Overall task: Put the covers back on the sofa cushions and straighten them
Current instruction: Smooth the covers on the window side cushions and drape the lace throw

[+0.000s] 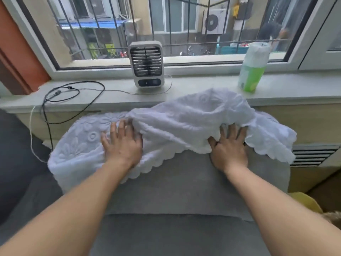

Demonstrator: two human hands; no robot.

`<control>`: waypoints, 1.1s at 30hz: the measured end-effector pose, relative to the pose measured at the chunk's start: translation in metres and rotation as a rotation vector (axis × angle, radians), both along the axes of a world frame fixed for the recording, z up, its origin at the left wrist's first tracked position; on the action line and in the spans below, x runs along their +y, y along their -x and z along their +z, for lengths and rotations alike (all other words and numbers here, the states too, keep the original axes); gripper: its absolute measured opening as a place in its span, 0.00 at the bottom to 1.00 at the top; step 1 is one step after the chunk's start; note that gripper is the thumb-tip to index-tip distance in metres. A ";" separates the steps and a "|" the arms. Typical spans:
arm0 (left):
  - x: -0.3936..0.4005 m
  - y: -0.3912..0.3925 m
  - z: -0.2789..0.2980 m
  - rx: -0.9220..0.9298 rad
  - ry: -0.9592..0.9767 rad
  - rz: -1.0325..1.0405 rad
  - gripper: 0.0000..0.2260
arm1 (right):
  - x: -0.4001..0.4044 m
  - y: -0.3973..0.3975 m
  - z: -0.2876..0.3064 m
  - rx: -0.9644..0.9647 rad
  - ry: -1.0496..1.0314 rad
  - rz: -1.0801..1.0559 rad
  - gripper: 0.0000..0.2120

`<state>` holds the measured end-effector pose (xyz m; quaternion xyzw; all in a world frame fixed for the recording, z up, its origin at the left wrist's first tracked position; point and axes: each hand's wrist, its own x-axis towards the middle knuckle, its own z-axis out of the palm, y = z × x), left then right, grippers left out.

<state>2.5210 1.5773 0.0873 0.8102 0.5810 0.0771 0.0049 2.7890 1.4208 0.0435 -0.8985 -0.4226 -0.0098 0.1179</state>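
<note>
Up close, the left hand [122, 145] presses flat, fingers spread, on the white cover [184, 122]. The right hand [229, 146] lies flat on the grey cushion [184, 182], fingertips under the bunched cover.

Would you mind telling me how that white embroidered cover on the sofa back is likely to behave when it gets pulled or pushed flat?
The white cover is probably floppy: it bunches into soft folds between the left hand and right hand. It likely feels light, since a fold stands up unsupported. It may slide on the grey cushion.
</note>
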 end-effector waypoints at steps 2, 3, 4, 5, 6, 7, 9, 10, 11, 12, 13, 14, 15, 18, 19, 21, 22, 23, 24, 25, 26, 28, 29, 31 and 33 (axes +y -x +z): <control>-0.003 -0.007 -0.025 -0.023 -0.095 0.033 0.29 | 0.002 -0.002 -0.003 -0.054 -0.035 -0.025 0.33; 0.000 -0.010 -0.032 -0.039 -0.126 0.042 0.29 | 0.003 -0.001 -0.004 -0.062 -0.062 -0.049 0.32; 0.002 -0.010 -0.033 -0.056 -0.147 0.053 0.29 | 0.003 0.003 -0.002 -0.077 -0.096 -0.074 0.31; 0.004 -0.011 -0.034 -0.058 -0.158 0.056 0.29 | 0.001 0.008 0.001 -0.090 -0.126 -0.095 0.31; 0.006 -0.011 -0.035 -0.056 -0.162 0.050 0.29 | 0.001 0.009 -0.001 -0.106 -0.139 -0.099 0.30; 0.006 -0.011 -0.036 -0.050 -0.167 0.047 0.29 | -0.001 0.009 -0.001 -0.119 -0.151 -0.100 0.30; 0.004 -0.010 -0.039 -0.041 -0.172 0.039 0.29 | -0.001 0.010 -0.001 -0.124 -0.169 -0.099 0.30; 0.004 -0.011 -0.038 -0.039 -0.169 0.036 0.29 | -0.001 0.010 -0.001 -0.136 -0.183 -0.103 0.30; 0.005 -0.011 -0.038 -0.041 -0.177 0.036 0.29 | -0.001 0.010 -0.003 -0.140 -0.203 -0.102 0.30; 0.005 -0.011 -0.038 -0.037 -0.182 0.040 0.29 | -0.001 0.010 -0.004 -0.143 -0.228 -0.100 0.29; 0.006 -0.012 -0.037 -0.031 -0.177 0.050 0.28 | 0.000 0.010 -0.004 -0.145 -0.247 -0.101 0.29; 0.006 -0.013 -0.036 -0.018 -0.166 0.055 0.28 | 0.000 0.010 -0.005 -0.143 -0.266 -0.100 0.29; 0.006 -0.012 -0.038 0.002 -0.165 0.056 0.28 | 0.000 0.011 -0.006 -0.139 -0.281 -0.097 0.28; -0.002 -0.015 -0.022 0.100 -0.242 0.085 0.25 | -0.004 0.012 -0.005 -0.158 -0.306 -0.080 0.28; -0.006 -0.017 -0.013 0.167 -0.273 0.100 0.24 | -0.004 0.011 -0.004 -0.123 -0.295 -0.063 0.28; -0.025 -0.025 0.007 0.225 -0.306 0.079 0.24 | -0.006 0.008 0.004 -0.011 -0.291 -0.018 0.30; -0.045 -0.024 0.012 0.174 -0.311 0.048 0.26 | -0.017 0.013 0.007 0.053 -0.348 0.034 0.30; -0.069 -0.018 0.011 0.063 -0.323 0.001 0.27 | -0.032 0.022 0.005 0.090 -0.476 0.085 0.28; -0.092 -0.011 0.005 -0.081 -0.325 -0.086 0.27 | -0.052 0.034 0.001 0.103 -0.642 0.111 0.26; -0.120 -0.001 -0.009 -0.224 -0.294 -0.181 0.26 | -0.078 0.050 -0.011 0.096 -0.782 0.086 0.22; -0.156 0.015 -0.033 -0.329 -0.213 -0.258 0.25 | -0.109 0.069 -0.034 0.094 -0.846 0.028 0.19; -0.217 0.059 -0.097 -0.376 0.007 -0.289 0.25 | -0.163 0.111 -0.095 0.130 -0.820 -0.042 0.19; -0.245 0.083 -0.137 -0.350 0.158 -0.236 0.26 | -0.192 0.131 -0.130 0.180 -0.723 -0.069 0.20; -0.280 0.122 -0.205 -0.244 0.396 -0.098 0.26 | -0.233 0.151 -0.185 0.290 -0.494 -0.136 0.21; -0.297 0.147 -0.253 -0.186 0.487 0.015 0.27 | -0.261 0.147 -0.216 0.339 -0.340 -0.249 0.23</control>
